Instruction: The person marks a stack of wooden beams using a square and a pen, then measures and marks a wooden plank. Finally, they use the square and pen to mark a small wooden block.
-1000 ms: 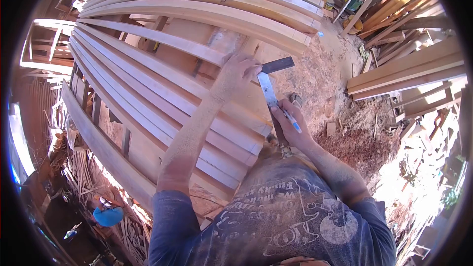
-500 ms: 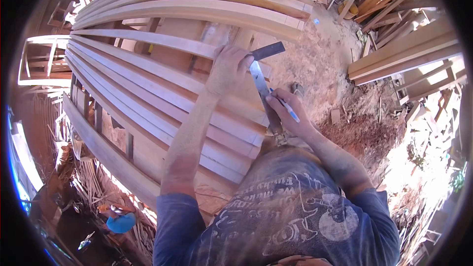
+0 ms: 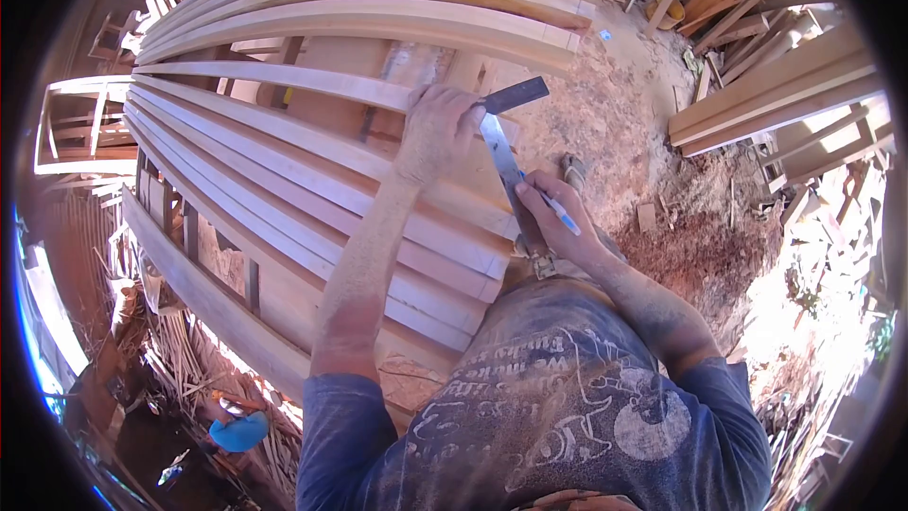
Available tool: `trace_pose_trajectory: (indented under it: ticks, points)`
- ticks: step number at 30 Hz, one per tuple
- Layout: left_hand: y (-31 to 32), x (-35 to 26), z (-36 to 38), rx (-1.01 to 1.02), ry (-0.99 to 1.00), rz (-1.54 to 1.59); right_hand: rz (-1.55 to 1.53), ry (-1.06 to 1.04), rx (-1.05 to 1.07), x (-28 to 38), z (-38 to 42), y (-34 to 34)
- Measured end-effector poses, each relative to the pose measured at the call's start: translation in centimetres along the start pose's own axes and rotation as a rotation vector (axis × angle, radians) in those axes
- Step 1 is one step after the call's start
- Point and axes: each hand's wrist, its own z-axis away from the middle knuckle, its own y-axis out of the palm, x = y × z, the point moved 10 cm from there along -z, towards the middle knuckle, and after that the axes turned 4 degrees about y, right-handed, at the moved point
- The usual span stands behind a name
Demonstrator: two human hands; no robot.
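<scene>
My left hand [image 3: 440, 132] is closed around the end of a pale wooden strip [image 3: 312, 79] and the corner of a try square [image 3: 497, 144]. The square's dark stock sticks out to the right, while its metal blade slants down towards my body, across the strip ends. My right hand [image 3: 560, 220] pinches a white and blue pen [image 3: 565, 215] beside the lower half of the blade. Where the pen's tip meets the wood is hard to make out. Several more wooden strips [image 3: 416, 255] lie side by side under my left forearm.
Another group of long strips [image 3: 454, 19] fans out beyond. Stacked boards [image 3: 776, 99] stand at the right, with wood scraps on the dirt floor [image 3: 615, 123]. A bright blue object [image 3: 239, 431] is at the lower left, and a yellow bucket [image 3: 667, 11] stands at the back.
My right hand and the pen have shifted slightly down along the blade. My left hand and the square hold nearly the same place; the view has tilted a little.
</scene>
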Motion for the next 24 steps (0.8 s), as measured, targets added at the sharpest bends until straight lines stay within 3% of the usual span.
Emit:
trace_pose_trajectory:
  ticks: [5,8,11,14,21,24]
  points:
    - [0.0,0.0,0.0,0.004,0.002,-0.004,0.013,-0.033,-0.072,-0.2,0.1,-0.4]
    - [0.1,0.0,0.0,0.009,0.007,-0.016,0.045,-0.001,-0.010,-0.7,-0.1,-0.1]
    - [0.2,0.0,0.1,0.004,0.015,-0.015,0.063,-0.087,-0.098,0.1,0.3,-0.6]
    - [0.1,0.1,0.1,-0.003,0.016,0.005,-0.146,-0.034,-0.248,0.5,0.3,-3.0]
    - [0.3,0.6,0.4,0.002,-0.036,0.013,0.000,-0.179,-0.282,5.6,-2.1,-4.5]
    - [0.0,0.5,0.5,-0.039,-0.009,0.035,0.216,-0.213,-0.307,8.6,-2.3,-3.7]
